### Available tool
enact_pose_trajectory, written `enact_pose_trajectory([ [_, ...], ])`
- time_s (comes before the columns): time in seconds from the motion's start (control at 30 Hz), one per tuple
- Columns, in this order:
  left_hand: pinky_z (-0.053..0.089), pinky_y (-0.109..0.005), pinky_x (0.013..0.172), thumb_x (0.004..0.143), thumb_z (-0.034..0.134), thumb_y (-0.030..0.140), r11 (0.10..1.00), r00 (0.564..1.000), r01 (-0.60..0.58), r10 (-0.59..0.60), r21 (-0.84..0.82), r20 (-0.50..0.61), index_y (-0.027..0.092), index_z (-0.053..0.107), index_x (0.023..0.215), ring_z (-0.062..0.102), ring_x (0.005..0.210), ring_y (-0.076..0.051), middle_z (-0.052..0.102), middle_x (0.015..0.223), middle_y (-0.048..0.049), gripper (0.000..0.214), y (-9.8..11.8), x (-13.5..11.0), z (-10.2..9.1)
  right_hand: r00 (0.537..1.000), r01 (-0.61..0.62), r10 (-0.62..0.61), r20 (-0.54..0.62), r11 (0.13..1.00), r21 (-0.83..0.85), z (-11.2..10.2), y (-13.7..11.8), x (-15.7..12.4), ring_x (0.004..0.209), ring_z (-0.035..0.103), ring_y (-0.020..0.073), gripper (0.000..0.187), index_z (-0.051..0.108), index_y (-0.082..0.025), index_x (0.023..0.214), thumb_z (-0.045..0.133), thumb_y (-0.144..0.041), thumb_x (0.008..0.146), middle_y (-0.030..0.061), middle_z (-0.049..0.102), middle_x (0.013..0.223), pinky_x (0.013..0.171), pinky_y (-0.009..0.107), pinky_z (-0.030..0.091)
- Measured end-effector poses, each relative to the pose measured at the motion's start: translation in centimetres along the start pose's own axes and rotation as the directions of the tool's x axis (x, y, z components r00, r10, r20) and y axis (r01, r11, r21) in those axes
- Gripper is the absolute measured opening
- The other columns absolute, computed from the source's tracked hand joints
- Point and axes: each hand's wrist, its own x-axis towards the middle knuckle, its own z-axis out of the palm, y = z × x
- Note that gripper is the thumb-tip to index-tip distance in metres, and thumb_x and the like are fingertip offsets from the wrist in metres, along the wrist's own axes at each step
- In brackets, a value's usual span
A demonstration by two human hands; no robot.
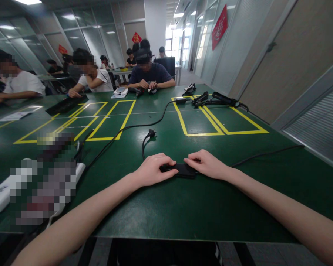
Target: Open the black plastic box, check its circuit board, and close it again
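Observation:
A black power adapter lies on the green table in front of me. My left hand is closed around its left end, where a dark connector shows partly between thumb and fingers. My right hand has its fingers curled together at the adapter's right end; the fingertips touch its top edge. Beyond my left hand, a black mains plug on a short curved cord rests on the table. A thin black cable runs from behind my right wrist to the table's right edge.
White power strips lie at the left, partly blurred out. Yellow tape marks rectangles on the green table. Bundled black cables and another adapter lie farther back. A person handles something small across the table; other people sit left.

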Motion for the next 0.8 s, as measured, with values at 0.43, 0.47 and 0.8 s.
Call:
enact_pose_trajectory([
  [0.43, 0.055, -0.031, 0.083, 0.096, 0.067, 0.032, 1.0, 0.999, -0.02, 0.019, 0.017, 0.04, 0.02, 0.068, 0.097, 0.071, 0.093, -0.02, 0.077, 0.101, -0.0052, 0.012, 0.3, 0.0, -0.1, 0.993, 0.051, -0.005, 0.115, 0.915, -0.401, -0.1, -0.7, 0.1, 0.064, 0.06, 0.0185, 0.034, 0.053, -0.022, 0.083, 0.036, -0.032, 0.109, 0.0024, 0.062, 0.068, 0.064, 0.029, 0.032],
  [0.47, 0.055, -0.031, 0.084, 0.097, 0.066, 0.033, 1.0, 0.999, -0.019, 0.018, 0.019, 0.045, 0.021, 0.068, 0.097, 0.071, 0.093, -0.02, 0.077, 0.102, -0.0052, 0.012, 0.3, 0.0, -0.2, 0.991, 0.058, 0.004, 0.133, 0.888, -0.457, -0.1, -0.9, 0.1, 0.066, 0.062, 0.0196, 0.033, 0.055, -0.021, 0.087, 0.035, -0.031, 0.11, 0.0035, 0.064, 0.07, 0.064, 0.029, 0.032],
  [0.8, 0.056, -0.032, 0.085, 0.097, 0.063, 0.033, 0.999, 0.998, -0.037, 0.036, 0.027, 0.053, 0.021, 0.066, 0.096, 0.07, 0.093, -0.021, 0.077, 0.101, -0.0057, 0.013, 0.3, 0.0, -0.1, 0.987, 0.071, 0.042, 0.154, 0.748, -0.66, -0.4, -2.6, 0.0, 0.065, 0.071, 0.0238, 0.033, 0.061, -0.019, 0.1, 0.034, -0.034, 0.112, 0.0082, 0.075, 0.073, 0.057, 0.03, 0.028],
])
